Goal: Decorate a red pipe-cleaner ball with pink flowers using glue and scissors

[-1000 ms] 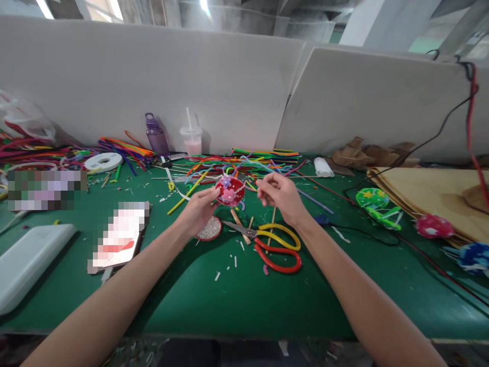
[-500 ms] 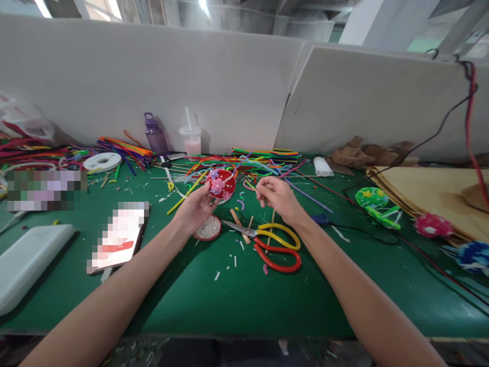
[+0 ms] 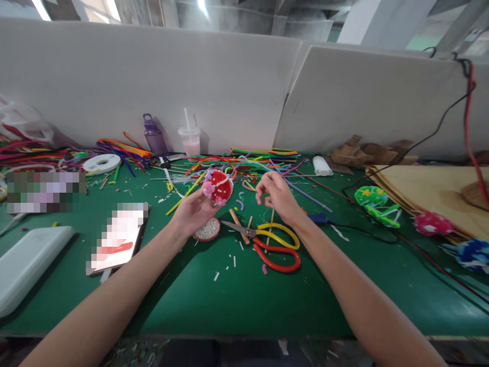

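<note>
My left hand grips a red round ornament at its left and lower edge. Pink and purple flowers sit along its left side, and a row of white beads crosses its red face. To the right, my right hand hovers with fingers loosely curled and slightly apart; nothing shows in it. Just below my left hand lies a small round dish of white beads. Scissors with yellow and red handles lie partly spread on the table under my right hand, beside some wooden sticks.
Colourful pipe cleaners are heaped at the back of the green table. A purple bottle and a pink drink cup stand behind. A phone and a white power bank lie left; finished green ornaments lie right.
The ornament has turned in my left hand, bringing its flowers to the left edge and more of the bead row into view. My right fingers have loosened from a pinch.
</note>
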Action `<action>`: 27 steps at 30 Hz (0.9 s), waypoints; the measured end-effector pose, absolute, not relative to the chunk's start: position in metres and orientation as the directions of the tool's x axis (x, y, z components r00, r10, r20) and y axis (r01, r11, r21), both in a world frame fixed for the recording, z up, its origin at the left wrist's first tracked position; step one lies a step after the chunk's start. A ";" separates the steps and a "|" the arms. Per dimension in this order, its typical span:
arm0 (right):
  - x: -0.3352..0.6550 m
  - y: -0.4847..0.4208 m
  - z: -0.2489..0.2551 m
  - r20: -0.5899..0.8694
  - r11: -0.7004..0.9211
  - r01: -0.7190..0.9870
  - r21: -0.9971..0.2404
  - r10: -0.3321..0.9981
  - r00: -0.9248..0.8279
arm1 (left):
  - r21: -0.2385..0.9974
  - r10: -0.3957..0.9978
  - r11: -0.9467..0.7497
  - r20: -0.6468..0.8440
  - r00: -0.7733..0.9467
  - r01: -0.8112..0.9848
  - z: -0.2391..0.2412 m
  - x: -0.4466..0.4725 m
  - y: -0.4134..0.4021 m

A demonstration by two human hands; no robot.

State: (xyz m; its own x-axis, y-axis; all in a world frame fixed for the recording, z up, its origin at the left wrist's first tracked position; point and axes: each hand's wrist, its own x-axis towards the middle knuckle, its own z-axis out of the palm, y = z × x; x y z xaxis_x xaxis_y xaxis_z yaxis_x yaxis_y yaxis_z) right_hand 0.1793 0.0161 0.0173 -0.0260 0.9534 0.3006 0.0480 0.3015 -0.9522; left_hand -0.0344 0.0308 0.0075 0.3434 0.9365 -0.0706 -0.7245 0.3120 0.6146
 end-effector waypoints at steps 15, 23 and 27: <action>0.176 0.012 0.017 0.472 0.467 0.081 -0.881 0.880 0.058 | 0.638 0.930 0.318 -0.065 0.363 -0.702 0.005 -0.034 0.030; 0.173 0.006 0.025 0.381 0.390 0.006 -0.921 0.901 -0.207 | 0.728 0.900 0.296 0.005 0.436 -0.619 0.001 -0.028 0.027; 0.170 0.003 0.026 0.360 0.375 0.039 -0.926 0.909 -0.209 | 0.773 0.902 0.269 0.008 0.432 -0.575 0.000 -0.026 0.026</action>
